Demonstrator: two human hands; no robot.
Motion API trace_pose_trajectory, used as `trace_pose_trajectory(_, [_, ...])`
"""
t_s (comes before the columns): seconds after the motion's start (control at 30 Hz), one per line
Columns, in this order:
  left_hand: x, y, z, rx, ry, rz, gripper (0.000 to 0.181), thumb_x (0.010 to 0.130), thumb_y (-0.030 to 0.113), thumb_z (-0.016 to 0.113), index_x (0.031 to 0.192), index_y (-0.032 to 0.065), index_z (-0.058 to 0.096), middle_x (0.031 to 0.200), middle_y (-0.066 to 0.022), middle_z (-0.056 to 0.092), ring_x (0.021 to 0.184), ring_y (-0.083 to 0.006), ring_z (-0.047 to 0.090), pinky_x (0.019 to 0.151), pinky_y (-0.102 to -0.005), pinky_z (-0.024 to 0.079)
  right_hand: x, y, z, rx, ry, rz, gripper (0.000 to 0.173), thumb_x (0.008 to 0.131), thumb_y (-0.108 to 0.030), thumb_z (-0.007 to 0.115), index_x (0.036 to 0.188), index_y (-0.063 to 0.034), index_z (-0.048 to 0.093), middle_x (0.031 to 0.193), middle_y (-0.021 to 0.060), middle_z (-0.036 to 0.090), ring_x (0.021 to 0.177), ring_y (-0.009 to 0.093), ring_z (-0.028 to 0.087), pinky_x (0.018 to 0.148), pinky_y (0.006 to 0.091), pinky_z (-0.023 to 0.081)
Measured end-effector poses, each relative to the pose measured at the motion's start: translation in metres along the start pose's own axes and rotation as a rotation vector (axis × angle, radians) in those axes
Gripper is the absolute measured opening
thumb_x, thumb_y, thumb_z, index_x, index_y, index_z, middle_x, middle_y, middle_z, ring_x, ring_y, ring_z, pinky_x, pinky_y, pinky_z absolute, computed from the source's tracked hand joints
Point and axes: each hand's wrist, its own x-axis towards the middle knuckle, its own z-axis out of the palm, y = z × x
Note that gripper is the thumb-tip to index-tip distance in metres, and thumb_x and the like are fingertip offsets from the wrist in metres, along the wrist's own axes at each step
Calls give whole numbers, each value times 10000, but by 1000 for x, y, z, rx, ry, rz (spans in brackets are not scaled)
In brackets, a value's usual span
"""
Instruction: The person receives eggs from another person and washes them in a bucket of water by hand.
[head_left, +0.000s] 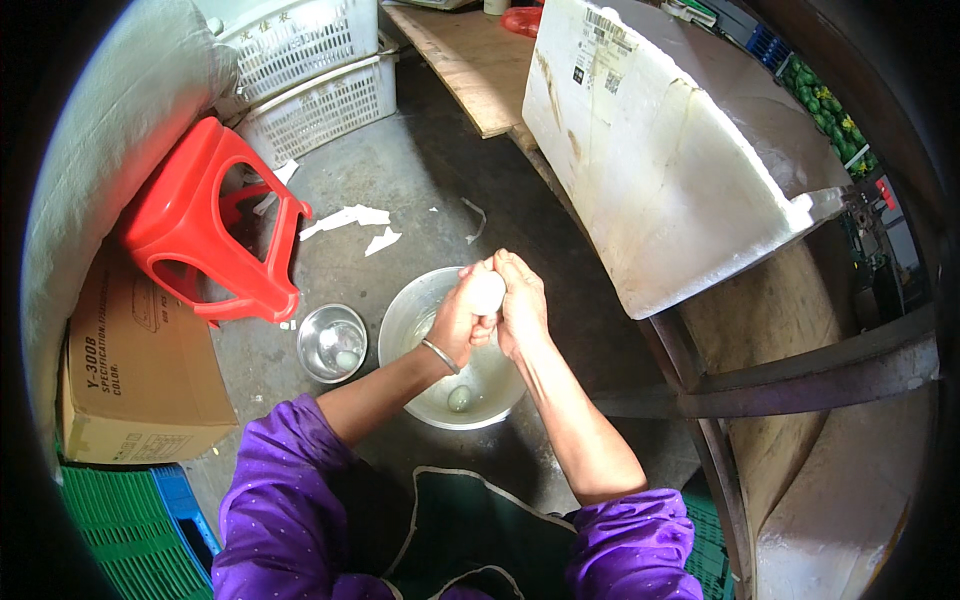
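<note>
My left hand (457, 319) and my right hand (523, 304) meet above a wide metal basin (394, 337) on the floor. Between them is a pale, rounded egg (487, 293), with the left hand's fingers around it and the right hand against its side. In the lower part of the basin lies a greenish egg (459, 399). A small metal bowl (311, 330) stands on the floor to the left of the basin, with another pale green egg (346, 360) inside. My right fingertips are partly hidden.
A red plastic stool (180, 180) lies tilted at left, near a cardboard box (142, 367). White plastic crates (319, 112) are stacked behind. Torn white scraps (349, 217) lie on the concrete floor. A large foam box (637, 172) stands raised at right, beside a wooden board (465, 60).
</note>
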Motion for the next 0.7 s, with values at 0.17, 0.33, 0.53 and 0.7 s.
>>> trace_pose_trajectory(0.17, [13, 19, -30, -375, -134, -262, 561, 893, 643, 288, 746, 154, 521, 430, 43, 346, 313, -59, 274, 299, -211, 207, -10, 5, -1, -237, -277, -13, 280, 951, -231, 485, 1166, -54, 506, 853, 59, 565, 721, 102, 547, 646, 255, 487])
trace_pose_trajectory(0.33, [15, 10, -36, -251, -85, -309, 612, 848, 713, 306, 823, 162, 571, 514, 43, 480, 335, -51, 363, 302, -177, 278, -7, 15, -1, -741, -165, -356, 302, 879, -277, 543, 1067, -43, 503, 866, 155, 572, 871, 250, 537, 778, 361, 423])
trace_pose_trajectory(0.53, [8, 3, 1, -205, 24, -150, 489, 889, 635, 354, 990, 209, 570, 668, 57, 562, 415, -41, 434, 352, -186, 326, -7, 8, 5, -490, 58, -170, 233, 937, -263, 451, 857, -54, 514, 713, 50, 529, 547, 108, 477, 480, 257, 391])
trace_pose_trajectory(0.7, [5, 16, -17, -268, -98, -221, 506, 878, 646, 363, 856, 184, 570, 539, 36, 451, 347, -64, 319, 316, -209, 230, -7, 4, -3, -74, -183, 12, 279, 960, -287, 439, 1008, -48, 575, 819, 15, 569, 707, 70, 508, 626, 222, 432])
